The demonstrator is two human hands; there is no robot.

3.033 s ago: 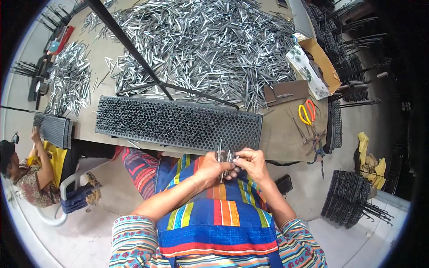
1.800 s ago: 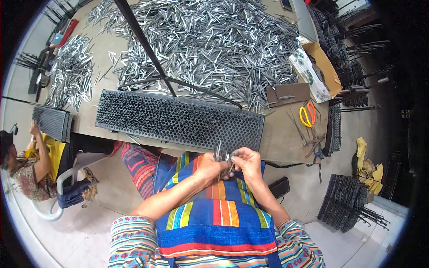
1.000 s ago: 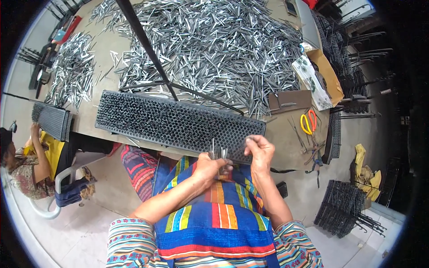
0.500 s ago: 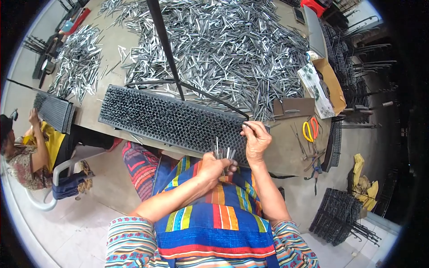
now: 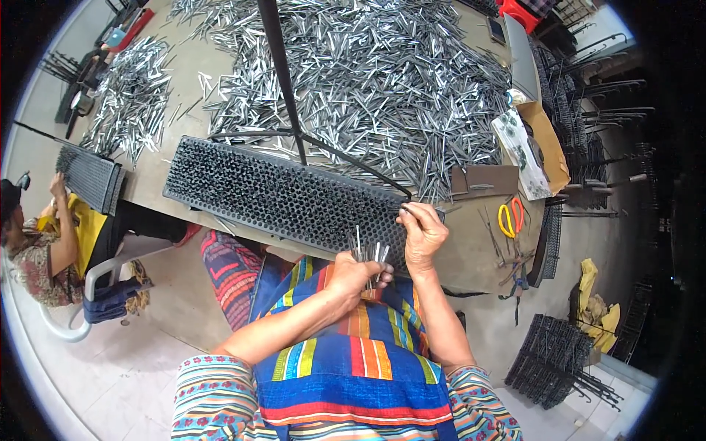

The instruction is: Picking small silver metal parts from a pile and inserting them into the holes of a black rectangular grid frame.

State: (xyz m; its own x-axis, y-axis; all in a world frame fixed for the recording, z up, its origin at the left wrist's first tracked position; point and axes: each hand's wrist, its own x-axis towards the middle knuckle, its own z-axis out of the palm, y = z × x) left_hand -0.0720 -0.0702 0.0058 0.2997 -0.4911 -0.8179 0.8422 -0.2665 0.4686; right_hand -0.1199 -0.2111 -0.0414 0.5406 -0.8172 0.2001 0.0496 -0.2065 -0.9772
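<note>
A long black rack [image 5: 272,192] with rows of small holes lies tilted along the table's near edge, a thin black frame rising from its back. Many of its holes, mostly toward the left, have dark tips standing in them. My left hand [image 5: 356,273] is closed round a small bunch of thin metal rods [image 5: 379,253] in front of the rack's lower right edge. Over the rack's right end, my right hand [image 5: 422,234] pinches with thumb and forefinger. Whatever is between those fingertips is too small to make out.
Heaped metal rods [image 5: 353,88] cover the table behind the rack. On the right lie yellow-and-orange-handled scissors [image 5: 511,217], pliers, a brown flat piece [image 5: 485,181] and an open cardboard box [image 5: 548,147]. At the left a person [image 5: 55,250] works at another rack [image 5: 90,176].
Both hands keep nearly the same places, the right one still pinching at the rack's right end. The whole view has shifted very slightly.
</note>
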